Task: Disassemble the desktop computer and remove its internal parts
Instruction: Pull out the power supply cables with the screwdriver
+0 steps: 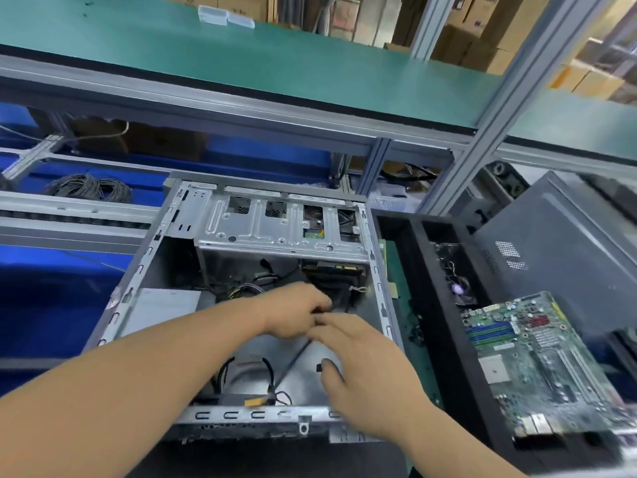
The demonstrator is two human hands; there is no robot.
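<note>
Head view | I see the computer case (144,270) open on the worktop | left hand (296,313) grip pinches a black cable (293,362) | right hand (358,360) grip: cannot tell | motherboard (537,367) already out, right | next: free cable, gently.

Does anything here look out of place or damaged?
Nothing looks damaged. The circuit board lies tilted on the black tray right of the open computer case, already removed. Both hands, left and right, work on a cable inside.
</note>
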